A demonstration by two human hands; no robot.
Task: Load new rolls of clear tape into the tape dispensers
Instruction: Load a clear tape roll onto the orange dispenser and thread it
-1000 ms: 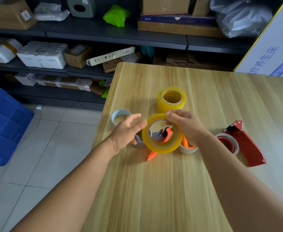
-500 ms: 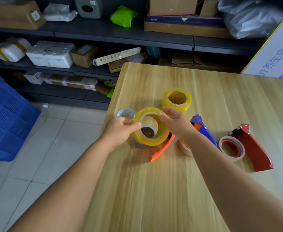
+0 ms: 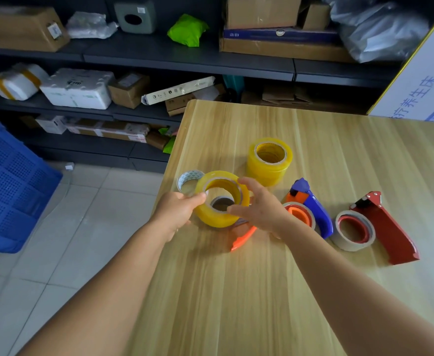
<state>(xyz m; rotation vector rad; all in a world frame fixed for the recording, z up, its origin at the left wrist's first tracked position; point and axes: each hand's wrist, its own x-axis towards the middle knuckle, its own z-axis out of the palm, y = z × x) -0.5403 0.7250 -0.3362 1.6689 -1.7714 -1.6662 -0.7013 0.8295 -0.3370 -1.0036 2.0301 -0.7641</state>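
Where both hands [image 3: 177,214] meet, perhaps ungripped tape roll [image 3: 212,217]

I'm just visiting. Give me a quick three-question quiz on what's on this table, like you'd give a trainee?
1. True or false: the left hand grips the yellow tape roll.
2. Which dispenser lies nearest the table's right edge: A the blue dispenser, B the red dispenser?
3. Fill in: the spare yellow rolls sit ____ on the table.

Key: 1 true; 2 B; 3 stacked.
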